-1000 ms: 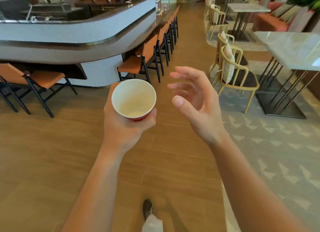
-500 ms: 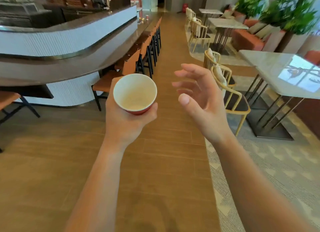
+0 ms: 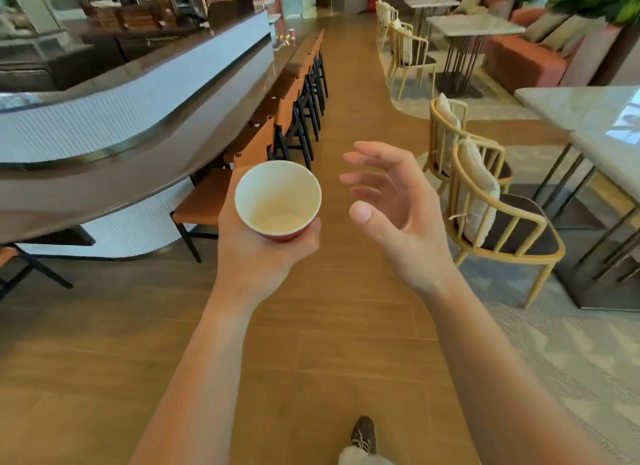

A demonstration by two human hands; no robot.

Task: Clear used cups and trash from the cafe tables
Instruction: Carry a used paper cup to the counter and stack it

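Note:
My left hand grips a red paper cup with a white inside, held upright in front of me; it looks empty apart from a faint residue at the bottom. My right hand hovers just to the right of the cup, apart from it, with fingers spread and lightly bent, holding nothing. A small red cup stands far off on the bar counter.
The curved bar counter runs along the left with a row of orange chairs beside it. On the right stand yellow-framed chairs and marble tables. A wooden aisle leads ahead between them. My shoe shows below.
The view has advanced along the aisle; the counter and the chairs have slid nearer and past. Both hands keep the same pose, the cup still held in the left.

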